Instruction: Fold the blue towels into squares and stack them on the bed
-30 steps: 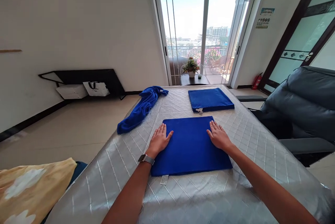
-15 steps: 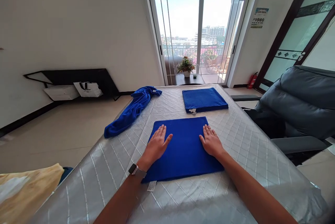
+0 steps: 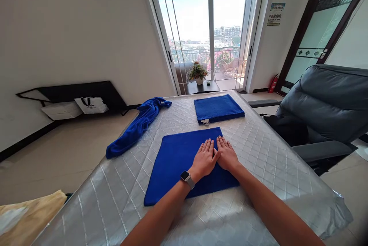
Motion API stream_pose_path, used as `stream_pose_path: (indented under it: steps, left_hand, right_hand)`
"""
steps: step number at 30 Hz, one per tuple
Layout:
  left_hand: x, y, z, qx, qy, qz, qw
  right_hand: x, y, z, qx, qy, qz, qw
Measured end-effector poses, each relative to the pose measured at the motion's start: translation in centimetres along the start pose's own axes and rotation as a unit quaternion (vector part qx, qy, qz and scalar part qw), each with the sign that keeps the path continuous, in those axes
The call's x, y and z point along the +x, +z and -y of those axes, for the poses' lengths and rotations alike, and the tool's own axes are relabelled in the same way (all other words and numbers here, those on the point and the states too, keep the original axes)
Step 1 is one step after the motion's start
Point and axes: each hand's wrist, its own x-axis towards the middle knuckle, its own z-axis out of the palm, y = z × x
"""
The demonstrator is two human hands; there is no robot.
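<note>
A flat, folded blue cloth point(image 3: 175, 161) lies on the quilted silver table cover point(image 3: 120, 184). My left hand point(image 3: 204, 158), with a watch on its wrist, rests palm down on the cloth's right half, fingers stretched out. Beside it my right hand point(image 3: 227, 154) lies flat near the cloth's right edge, and the two thumbs meet. Neither hand grips anything. Behind them sits a neat stack of folded blue cloths point(image 3: 219, 109) with a white tag at its front. A crumpled blue cloth point(image 3: 138, 127) lies along the left edge.
A dark armchair point(image 3: 330, 104) stands close on the right. Beyond the far edge, a potted plant point(image 3: 198, 72) is on a small dark table by the glass door. A black rack point(image 3: 80, 94) with a white bag leans at the left wall.
My left hand has slid right across the cloth to sit beside my right hand, which stays near the right edge. The camera view has shifted slightly.
</note>
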Motion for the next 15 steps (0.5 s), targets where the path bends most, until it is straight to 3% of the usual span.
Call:
stream_pose_path:
  steps: [4,9,12,15]
  left_hand:
    - [-4.9,-0.8,5.8,0.035,-0.052,0.010,0.998]
    - [-12.3,-1.7,14.3,0.071,-0.178,-0.013,0.981]
    - [-14.6,-1.8,16.4,0.054,-0.225,-0.016,0.973]
    - [-14.9,-1.9,16.5,0.038,-0.236,-0.020,0.971]
  right_hand:
    - [0.2,-0.3,0.4,0.017,0.025,0.006,1.000]
    - [0.2,-0.2,0.4,0.017,0.027,0.018,0.999]
    - [0.2,0.0,0.3,0.005,0.026,0.017,1.000]
    - [0.2,0.0,0.5,-0.010,0.028,0.014,0.999]
